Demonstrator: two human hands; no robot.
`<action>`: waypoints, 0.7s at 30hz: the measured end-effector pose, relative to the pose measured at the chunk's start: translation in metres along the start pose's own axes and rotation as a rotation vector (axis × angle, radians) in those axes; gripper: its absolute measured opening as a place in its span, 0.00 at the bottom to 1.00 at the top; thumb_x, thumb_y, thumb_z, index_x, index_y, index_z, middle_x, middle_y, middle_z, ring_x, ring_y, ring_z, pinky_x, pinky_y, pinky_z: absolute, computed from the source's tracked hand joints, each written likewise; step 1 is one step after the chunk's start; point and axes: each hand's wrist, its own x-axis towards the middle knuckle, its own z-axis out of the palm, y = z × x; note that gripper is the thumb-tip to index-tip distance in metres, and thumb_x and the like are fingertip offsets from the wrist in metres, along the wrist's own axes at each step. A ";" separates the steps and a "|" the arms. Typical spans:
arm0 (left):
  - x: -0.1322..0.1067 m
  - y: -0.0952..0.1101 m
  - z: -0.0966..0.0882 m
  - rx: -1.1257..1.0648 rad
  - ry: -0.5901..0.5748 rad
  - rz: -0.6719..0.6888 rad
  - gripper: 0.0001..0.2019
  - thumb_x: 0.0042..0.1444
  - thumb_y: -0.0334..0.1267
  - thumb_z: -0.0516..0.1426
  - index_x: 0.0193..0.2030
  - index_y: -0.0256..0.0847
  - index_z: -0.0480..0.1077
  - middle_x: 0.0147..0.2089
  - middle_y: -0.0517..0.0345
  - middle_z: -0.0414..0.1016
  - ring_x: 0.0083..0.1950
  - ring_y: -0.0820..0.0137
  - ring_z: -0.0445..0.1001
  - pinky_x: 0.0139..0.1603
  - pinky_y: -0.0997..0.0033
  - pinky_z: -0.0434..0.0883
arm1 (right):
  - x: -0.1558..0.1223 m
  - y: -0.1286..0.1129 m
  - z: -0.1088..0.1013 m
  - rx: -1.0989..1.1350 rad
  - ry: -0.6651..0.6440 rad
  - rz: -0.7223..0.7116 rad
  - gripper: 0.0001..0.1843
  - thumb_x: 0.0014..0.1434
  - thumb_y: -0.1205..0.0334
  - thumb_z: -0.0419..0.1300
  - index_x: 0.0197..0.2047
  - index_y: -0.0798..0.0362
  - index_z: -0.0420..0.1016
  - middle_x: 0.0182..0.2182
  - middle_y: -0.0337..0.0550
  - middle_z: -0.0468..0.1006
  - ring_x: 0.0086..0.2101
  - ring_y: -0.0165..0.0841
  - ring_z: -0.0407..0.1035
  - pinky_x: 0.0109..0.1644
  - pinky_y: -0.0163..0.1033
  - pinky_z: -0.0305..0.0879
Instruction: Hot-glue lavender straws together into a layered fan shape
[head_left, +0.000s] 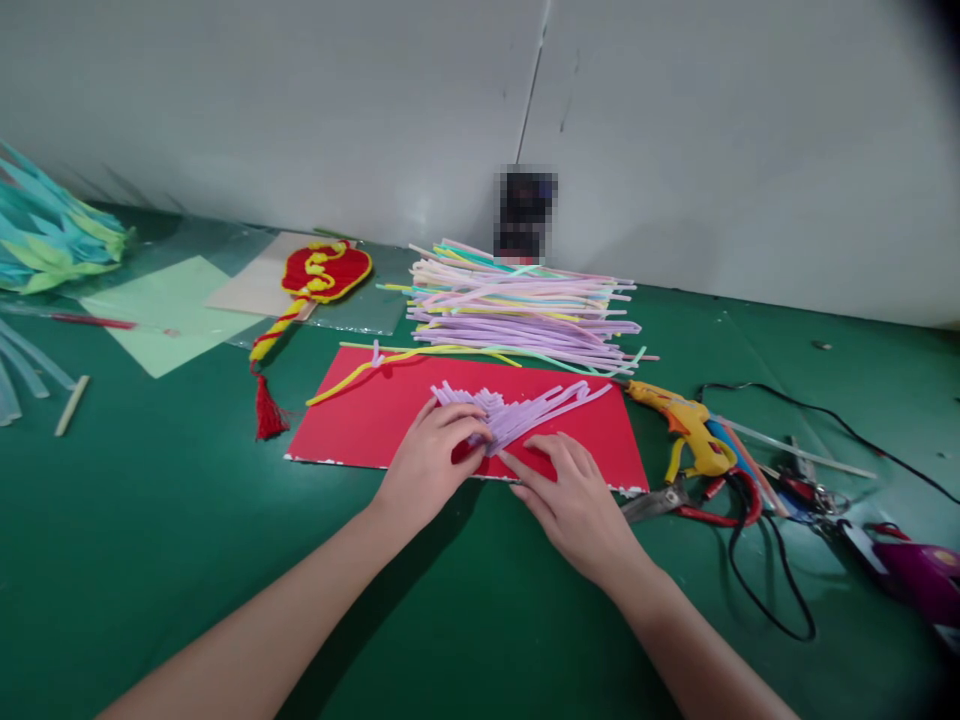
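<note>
A red card sheet (375,415) lies on the green table in front of me. On it rests a fan of purple pipe-cleaner strands (525,408). My left hand (435,455) lies on the left end of the strands, fingers curled and pressing them down. My right hand (574,495) sits at the sheet's near edge, its fingers stretched flat toward the strands' lower tip. A loose yellow pipe cleaner (360,372) crosses the sheet's far left corner.
A big pile of pastel pipe cleaners (517,305) lies behind the sheet. To the right are a yellow glue gun (686,425), red-handled scissors (705,500), black cables and a purple tool (919,575). At left are a red-and-yellow tasselled ornament (319,275), pale paper sheets and teal paper fringes (45,235).
</note>
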 end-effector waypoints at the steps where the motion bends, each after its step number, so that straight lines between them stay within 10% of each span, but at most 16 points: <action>1: 0.000 -0.001 0.000 0.004 0.003 0.012 0.06 0.55 0.29 0.58 0.37 0.45 0.71 0.47 0.59 0.73 0.50 0.66 0.70 0.57 0.53 0.63 | 0.000 0.000 0.000 0.002 -0.001 0.000 0.20 0.63 0.58 0.51 0.58 0.45 0.67 0.48 0.50 0.68 0.50 0.40 0.61 0.55 0.52 0.61; 21: 0.000 -0.002 0.001 0.097 0.002 0.072 0.08 0.54 0.29 0.58 0.40 0.43 0.74 0.48 0.56 0.73 0.50 0.66 0.71 0.59 0.52 0.63 | 0.000 0.000 0.001 0.037 -0.003 0.050 0.20 0.64 0.60 0.49 0.58 0.49 0.67 0.50 0.51 0.68 0.51 0.41 0.60 0.53 0.51 0.63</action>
